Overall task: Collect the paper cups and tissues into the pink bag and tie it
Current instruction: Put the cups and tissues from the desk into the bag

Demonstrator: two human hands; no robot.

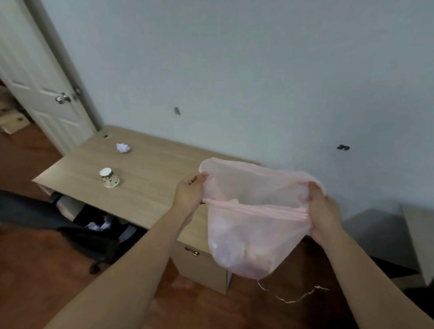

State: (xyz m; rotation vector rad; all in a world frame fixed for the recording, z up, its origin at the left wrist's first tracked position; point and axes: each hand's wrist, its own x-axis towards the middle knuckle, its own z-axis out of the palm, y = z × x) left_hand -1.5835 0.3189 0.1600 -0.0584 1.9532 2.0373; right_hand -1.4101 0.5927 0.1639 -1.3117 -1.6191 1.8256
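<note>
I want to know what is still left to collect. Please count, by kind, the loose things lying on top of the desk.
Paper cup: 1
Crumpled tissue: 1
Total: 2

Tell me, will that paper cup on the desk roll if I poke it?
Probably it slides or topples rather than rolls: the paper cup seems to stand upside down on the desk. It looks thin, so likely light and easily crushed.
</note>
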